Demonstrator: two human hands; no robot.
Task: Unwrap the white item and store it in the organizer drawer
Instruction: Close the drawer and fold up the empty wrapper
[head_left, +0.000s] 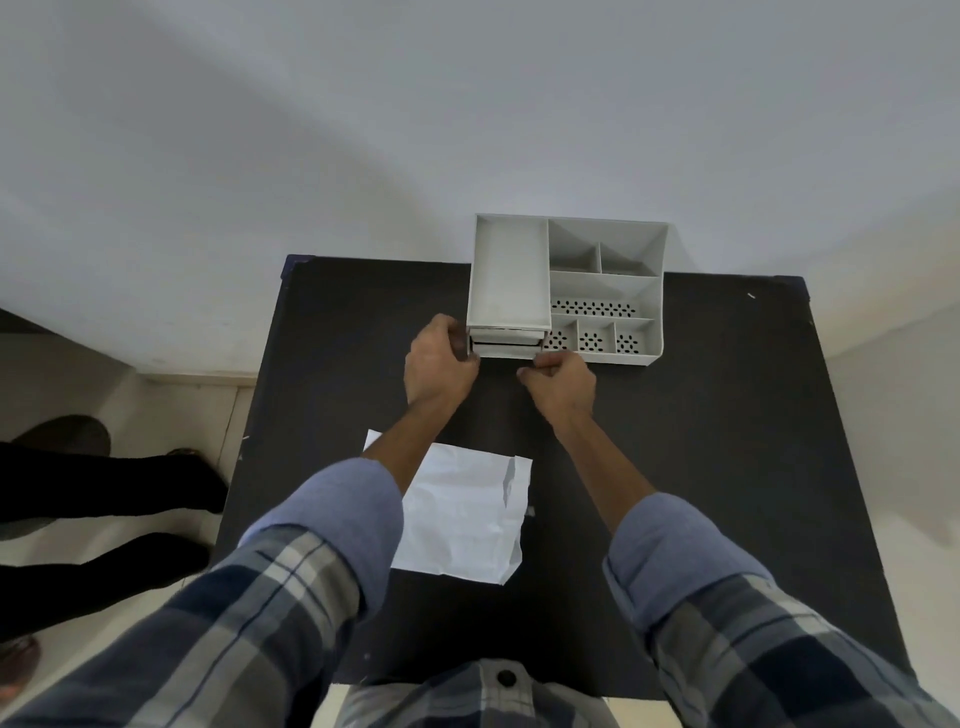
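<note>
Looking for the white item itself, nothing can be found in the open: it is not seen on the worktop (675, 415), and it is judged to be either inside the drawer (506, 349) or hidden in a hand, which cannot be told. The drawer is seen at the front of the white organizer (608, 291), under the long tray compartment, and it stands out only a little from the body. The left hand (439, 361) is placed at the left front corner of the drawer, with its fingers curled and touching it. The right hand (561, 382) is held just below the right front corner, its fingers closed together in a loose fist; whether something is clamped in them cannot be told.

Nearer to the person, a creased white sheet of paper (467, 519) is spread flat on the dark worktop, partly covered by the left forearm. It is taken to be the wrapper, so the unwrapping seems to be done. What is left, as far as it is shown, is only the drawer: it must be closed fully, if the item is already inside.
</note>
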